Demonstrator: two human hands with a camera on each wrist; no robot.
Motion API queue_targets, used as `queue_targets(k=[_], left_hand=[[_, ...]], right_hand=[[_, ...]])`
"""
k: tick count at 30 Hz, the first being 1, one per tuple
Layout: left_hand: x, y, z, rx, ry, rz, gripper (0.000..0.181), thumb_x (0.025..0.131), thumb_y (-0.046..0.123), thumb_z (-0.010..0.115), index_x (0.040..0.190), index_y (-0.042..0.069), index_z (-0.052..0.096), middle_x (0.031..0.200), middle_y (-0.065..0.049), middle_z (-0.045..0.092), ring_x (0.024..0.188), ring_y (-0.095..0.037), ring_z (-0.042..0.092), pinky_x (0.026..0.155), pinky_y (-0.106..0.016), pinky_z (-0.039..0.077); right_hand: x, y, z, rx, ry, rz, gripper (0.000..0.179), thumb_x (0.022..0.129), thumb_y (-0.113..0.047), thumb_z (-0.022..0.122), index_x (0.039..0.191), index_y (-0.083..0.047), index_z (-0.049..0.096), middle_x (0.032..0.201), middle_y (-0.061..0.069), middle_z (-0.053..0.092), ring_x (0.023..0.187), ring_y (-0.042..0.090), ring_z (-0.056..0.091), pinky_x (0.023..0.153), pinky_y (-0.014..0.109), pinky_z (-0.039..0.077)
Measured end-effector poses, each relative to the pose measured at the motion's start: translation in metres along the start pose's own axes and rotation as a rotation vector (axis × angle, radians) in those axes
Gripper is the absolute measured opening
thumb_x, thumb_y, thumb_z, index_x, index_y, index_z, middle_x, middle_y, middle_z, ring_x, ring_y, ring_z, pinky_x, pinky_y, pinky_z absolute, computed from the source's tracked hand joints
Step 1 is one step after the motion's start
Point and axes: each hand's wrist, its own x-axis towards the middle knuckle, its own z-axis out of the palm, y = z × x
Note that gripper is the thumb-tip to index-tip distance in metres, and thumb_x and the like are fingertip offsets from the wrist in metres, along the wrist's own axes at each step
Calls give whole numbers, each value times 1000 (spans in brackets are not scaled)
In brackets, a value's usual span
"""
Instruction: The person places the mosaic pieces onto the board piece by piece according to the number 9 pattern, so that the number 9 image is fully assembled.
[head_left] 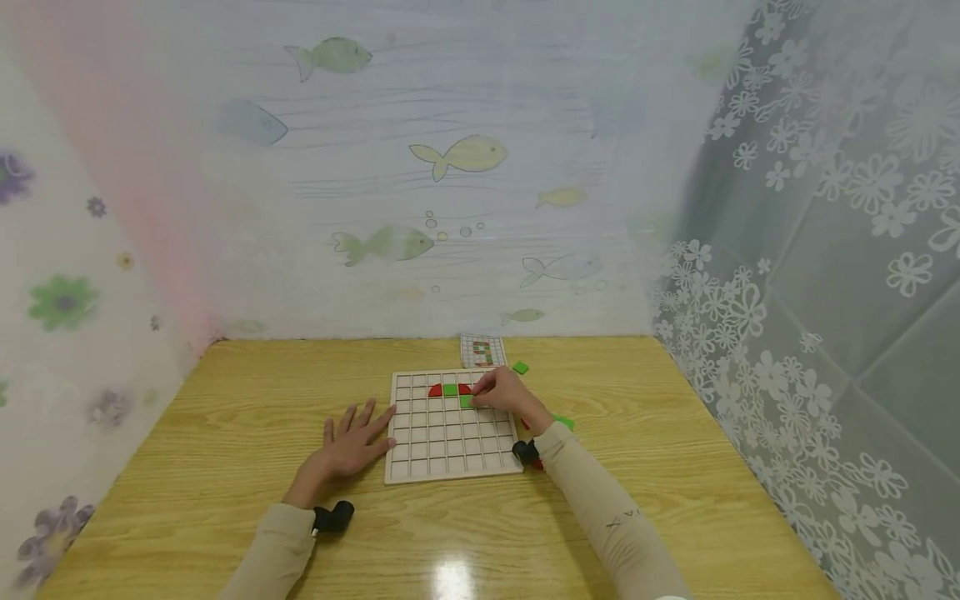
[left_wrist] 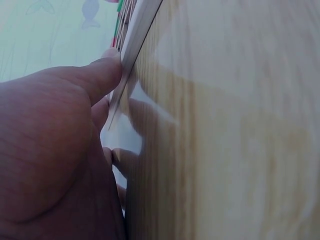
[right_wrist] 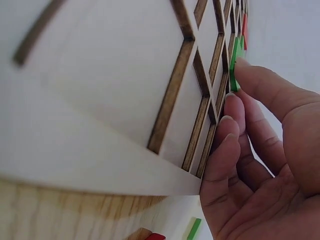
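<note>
A pale wooden grid board point(head_left: 452, 446) lies on the table. In its upper part, a red quarter-round tile point(head_left: 436, 391), a green square tile point(head_left: 450, 390) and a second red tile point(head_left: 464, 389) sit in a row. My right hand point(head_left: 504, 395) is over the board's upper right. Its thumb and finger pinch a green tile point(right_wrist: 234, 65) at the grid, below the second red tile. With fingers spread, my left hand point(head_left: 351, 446) lies flat on the table, its thumb and a fingertip touching the board's left edge.
Behind the board lies a pattern card point(head_left: 483, 351) with a red and green figure. A loose green tile point(head_left: 521, 367) is beside it. More green tiles point(head_left: 564, 423) and a red piece point(right_wrist: 156, 236) lie right of the board, partly hidden by my right arm.
</note>
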Motion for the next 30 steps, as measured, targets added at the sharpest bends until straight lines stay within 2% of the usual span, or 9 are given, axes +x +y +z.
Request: queue_targets(k=[8,20,30], left_hand=[[8,-9,6,46,6,-29,74,105,59,43,164,21,21,170,-21,-1,153,-50,-11,110,-74,-18],[4,-3,-1,22,1,-11,73,105,57,44,164,20,21,170,-22,-1,152,-52,-12,110,-74,-19],[8,-9,2,30,4,-16,73,105,58,42,164,20,22,170,-22,-1,153,-51,-12,110,-74,-19]], right_hand=[[3,3,1,24,-13,8,13,85,-11,84,93,-4,77,87,5,73,76,12,64,72,27,53],[2,4,-1,14,-21,-12,15,84,-9,84,97,-3,78,89,5,74,78,12,66,76,29,56],[0,4,-4,21,-57,-61,20,86,-10,82,102,1,77,95,9,75,82,14,68,78,31,58]])
